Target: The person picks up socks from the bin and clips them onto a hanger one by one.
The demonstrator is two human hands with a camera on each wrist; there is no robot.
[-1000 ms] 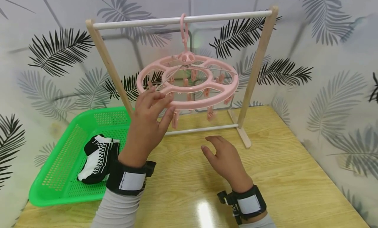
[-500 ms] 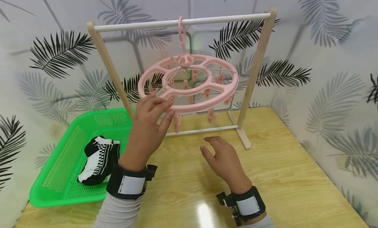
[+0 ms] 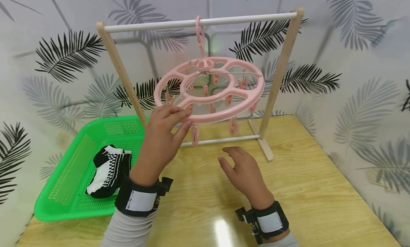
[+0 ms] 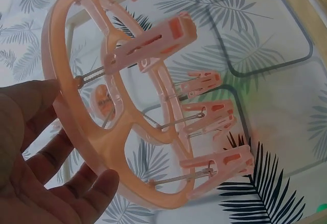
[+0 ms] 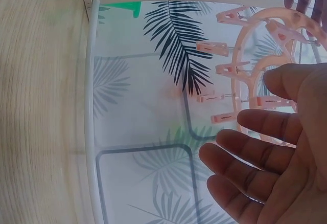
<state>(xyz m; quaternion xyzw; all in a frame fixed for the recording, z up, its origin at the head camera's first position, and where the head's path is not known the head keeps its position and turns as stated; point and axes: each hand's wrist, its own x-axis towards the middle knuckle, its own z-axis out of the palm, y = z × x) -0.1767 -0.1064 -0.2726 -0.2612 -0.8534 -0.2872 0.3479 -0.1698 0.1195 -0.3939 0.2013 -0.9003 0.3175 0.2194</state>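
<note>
A pink round clip hanger (image 3: 221,115) hangs by its hook from a white bar, with several clothespins (image 3: 195,135) dangling below the ring. My left hand (image 3: 161,143) holds the near left rim of the ring. In the left wrist view, the thumb (image 4: 38,93) touches one side of that rim while the fingers lie along the other. My right hand (image 3: 248,172) is held over the table in front of the hanger, fingers relaxed and touching nothing. The right wrist view shows its palm and spread fingers (image 5: 245,157), with the clothespins beyond.
The white bar (image 3: 243,19) belongs to a rack with wooden side posts (image 3: 278,76) and a lower white rod (image 3: 224,139). At the left, a green basket (image 3: 61,183) holds black-and-white socks (image 3: 109,172). The wooden table (image 3: 314,190) meets a leaf-patterned backdrop.
The ring's near edge has tipped slightly downward, and the ring has shifted a little to the right with my left hand. My right hand has stayed nearly in place.
</note>
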